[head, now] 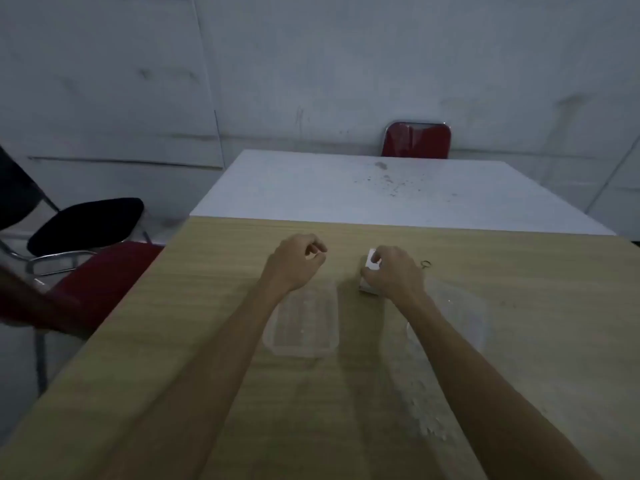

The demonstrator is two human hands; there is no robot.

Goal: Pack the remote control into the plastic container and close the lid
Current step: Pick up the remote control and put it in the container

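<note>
A small white remote control (370,271) lies on the wooden table (207,341), mostly covered by my right hand (393,273), whose fingers curl around it. A clear plastic container (304,323) lies open on the table under my left forearm. Its clear lid (464,317) rests to the right, partly under my right forearm. My left hand (298,263) hovers beyond the container with its fingers curled in and nothing visible in them.
A small rubber band (426,264) lies just right of my right hand. A white table (381,192) adjoins the far edge, with a red chair (415,140) behind it. A black chair (86,223) and a red chair (104,285) stand to the left.
</note>
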